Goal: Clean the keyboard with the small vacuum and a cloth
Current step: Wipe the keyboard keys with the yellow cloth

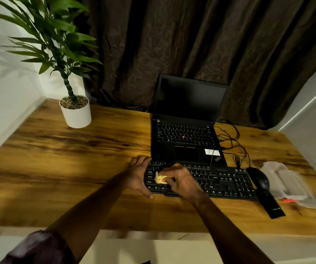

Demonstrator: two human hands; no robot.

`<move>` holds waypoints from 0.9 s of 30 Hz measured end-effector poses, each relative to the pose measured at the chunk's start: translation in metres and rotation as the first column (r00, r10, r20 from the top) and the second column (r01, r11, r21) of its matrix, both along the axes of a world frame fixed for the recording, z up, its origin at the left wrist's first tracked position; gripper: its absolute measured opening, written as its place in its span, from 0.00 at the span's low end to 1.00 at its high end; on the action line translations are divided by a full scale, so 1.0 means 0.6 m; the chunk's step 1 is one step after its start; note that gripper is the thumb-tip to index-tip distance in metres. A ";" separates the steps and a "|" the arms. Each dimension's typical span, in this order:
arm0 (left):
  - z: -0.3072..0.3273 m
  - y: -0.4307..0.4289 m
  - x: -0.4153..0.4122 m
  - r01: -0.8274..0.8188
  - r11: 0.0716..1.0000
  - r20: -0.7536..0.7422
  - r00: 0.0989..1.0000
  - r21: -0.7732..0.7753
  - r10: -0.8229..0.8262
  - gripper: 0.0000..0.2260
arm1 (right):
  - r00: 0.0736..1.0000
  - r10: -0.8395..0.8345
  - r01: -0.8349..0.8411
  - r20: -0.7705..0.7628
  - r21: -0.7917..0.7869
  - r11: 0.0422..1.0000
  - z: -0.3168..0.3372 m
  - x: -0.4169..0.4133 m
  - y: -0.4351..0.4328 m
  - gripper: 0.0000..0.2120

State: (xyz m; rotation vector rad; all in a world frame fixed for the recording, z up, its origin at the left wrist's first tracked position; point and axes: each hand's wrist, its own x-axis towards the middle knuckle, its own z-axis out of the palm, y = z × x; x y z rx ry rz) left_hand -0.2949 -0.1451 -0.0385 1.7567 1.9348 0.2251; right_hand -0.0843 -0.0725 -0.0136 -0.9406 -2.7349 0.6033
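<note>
A black external keyboard [227, 181] lies on the wooden desk in front of an open laptop. My right hand [182, 181] presses a small yellow cloth [160, 179] onto the keys at the keyboard's left part. My left hand [139, 175] rests on the keyboard's left end, fingers spread over its edge and thumb at the front. A black stick-shaped device [270, 203], possibly the small vacuum, lies at the keyboard's right end.
The open black laptop [185, 130] stands right behind the keyboard, with black cables [231, 141] trailing to its right. A black mouse [259, 178] and a clear plastic package [288, 181] lie to the right. A potted plant [76, 111] stands at the desk's [58, 168] back left.
</note>
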 end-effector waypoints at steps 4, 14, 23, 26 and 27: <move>-0.003 -0.003 -0.002 0.003 1.000 0.000 1.000 0.008 -0.003 0.67 | 0.996 0.086 -0.086 0.001 -0.006 0.996 0.005 -0.039 -0.024 0.13; 0.005 -0.005 0.002 -0.011 1.000 0.008 1.000 0.001 0.011 0.67 | 0.997 -0.067 0.068 0.042 -0.009 0.998 0.003 0.055 -0.004 0.16; 0.007 0.000 0.006 -0.015 0.999 -0.001 1.000 -0.049 0.015 0.67 | 0.999 -0.048 0.048 -0.013 0.002 0.999 0.012 0.025 -0.021 0.14; 0.012 -0.001 0.007 -0.019 0.998 0.008 1.000 -0.060 0.020 0.67 | 0.996 -0.084 0.084 0.011 -0.034 0.996 0.012 0.044 -0.017 0.15; 0.013 -0.002 0.008 -0.020 0.998 0.006 1.000 -0.056 0.020 0.67 | 0.995 -0.099 0.099 0.016 -0.035 0.994 0.012 0.054 -0.015 0.15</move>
